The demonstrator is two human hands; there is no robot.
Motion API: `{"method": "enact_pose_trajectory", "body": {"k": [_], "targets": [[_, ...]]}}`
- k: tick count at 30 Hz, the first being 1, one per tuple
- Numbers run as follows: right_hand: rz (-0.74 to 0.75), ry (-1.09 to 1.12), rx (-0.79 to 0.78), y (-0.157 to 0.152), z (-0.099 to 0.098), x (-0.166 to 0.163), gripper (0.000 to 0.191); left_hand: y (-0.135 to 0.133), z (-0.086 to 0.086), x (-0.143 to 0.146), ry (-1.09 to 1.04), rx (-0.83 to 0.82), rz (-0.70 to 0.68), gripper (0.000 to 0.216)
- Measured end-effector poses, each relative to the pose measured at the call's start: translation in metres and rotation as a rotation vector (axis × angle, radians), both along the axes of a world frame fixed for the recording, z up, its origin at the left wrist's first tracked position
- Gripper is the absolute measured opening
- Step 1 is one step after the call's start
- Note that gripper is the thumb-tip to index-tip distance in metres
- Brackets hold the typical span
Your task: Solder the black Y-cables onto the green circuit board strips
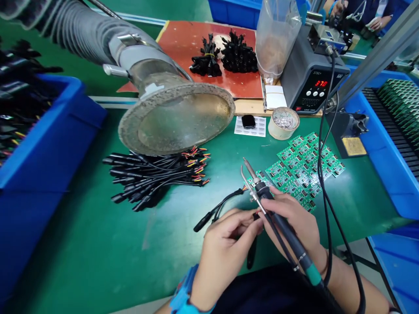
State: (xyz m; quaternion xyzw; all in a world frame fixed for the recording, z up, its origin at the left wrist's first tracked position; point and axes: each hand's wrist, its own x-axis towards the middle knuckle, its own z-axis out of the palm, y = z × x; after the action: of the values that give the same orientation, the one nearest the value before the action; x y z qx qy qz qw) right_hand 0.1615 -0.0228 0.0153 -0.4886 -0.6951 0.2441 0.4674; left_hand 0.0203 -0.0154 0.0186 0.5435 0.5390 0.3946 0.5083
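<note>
My right hand (294,218) is closed around a soldering iron (281,222) with a thin metal feed tube along its side, its tip pointing up and away. Close beside it, my left hand (229,240) pinches the wire end of a short black cable (252,253), whose dark end hangs below the fingers. Both hands' fingertips meet at those wires. Another black cable (209,219) lies just beyond my left hand, its coloured wires at a green circuit board (258,178). More circuit boards (297,168) lie in rows past my right hand.
A fume extractor hood (176,117) hangs over a pile of black cables (160,176). Blue bins (49,209) flank the bench. At the back stand a soldering station (310,83), a small round tub (284,124) and an iron stand (350,135). Cords (322,174) hang at right.
</note>
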Motion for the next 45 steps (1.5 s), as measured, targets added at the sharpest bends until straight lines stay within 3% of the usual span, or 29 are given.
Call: {"method": "enact_pose_trajectory", "body": {"k": [5, 9, 15, 18, 20, 22, 26, 28, 30, 34, 39, 45], "targets": [[-0.254, 0.360, -0.160, -0.008, -0.004, -0.020, 0.032, -0.008, -0.011, 0.010, -0.082, -0.018, 0.112, 0.012], [-0.218, 0.509, -0.277, -0.006, -0.001, -0.019, 0.033, -0.004, -0.012, 0.007, -0.072, 0.023, 0.043, 0.012], [0.121, 0.107, -0.049, 0.004, -0.005, 0.008, 0.036, 0.003, -0.003, -0.012, 0.320, 0.431, -0.236, 0.021], [0.253, -0.041, 0.057, 0.006, -0.010, 0.010, 0.041, 0.000, -0.001, -0.015, 0.609, 0.471, -0.261, 0.029], [0.227, -0.031, 0.058, 0.005, -0.013, 0.005, 0.040, 0.001, -0.001, -0.016, 0.644, 0.443, -0.259, 0.030], [0.094, 0.061, -0.017, 0.003, -0.015, 0.000, 0.035, 0.005, 0.000, -0.017, 0.499, 0.345, -0.279, 0.026], [-0.200, 0.218, -0.149, -0.003, -0.020, -0.001, 0.027, 0.017, 0.004, -0.021, 0.161, -0.069, -0.185, 0.018], [-0.240, 0.162, -0.079, -0.008, -0.024, 0.005, 0.028, 0.020, 0.003, -0.023, 0.089, -0.188, -0.090, 0.017], [-0.210, 0.069, 0.030, -0.013, -0.027, 0.014, 0.032, 0.022, 0.000, -0.024, 0.071, -0.205, -0.047, 0.026], [-0.096, -0.082, 0.137, -0.027, -0.027, 0.030, 0.046, 0.021, -0.010, -0.026, 0.251, -0.028, -0.050, 0.031], [0.004, -0.157, 0.174, -0.042, -0.024, 0.037, 0.060, 0.021, -0.021, -0.023, 0.612, 0.341, -0.224, 0.021], [0.070, -0.183, 0.168, -0.046, -0.026, 0.036, 0.063, 0.018, -0.023, -0.017, 0.862, 0.456, -0.277, 0.025]]}}
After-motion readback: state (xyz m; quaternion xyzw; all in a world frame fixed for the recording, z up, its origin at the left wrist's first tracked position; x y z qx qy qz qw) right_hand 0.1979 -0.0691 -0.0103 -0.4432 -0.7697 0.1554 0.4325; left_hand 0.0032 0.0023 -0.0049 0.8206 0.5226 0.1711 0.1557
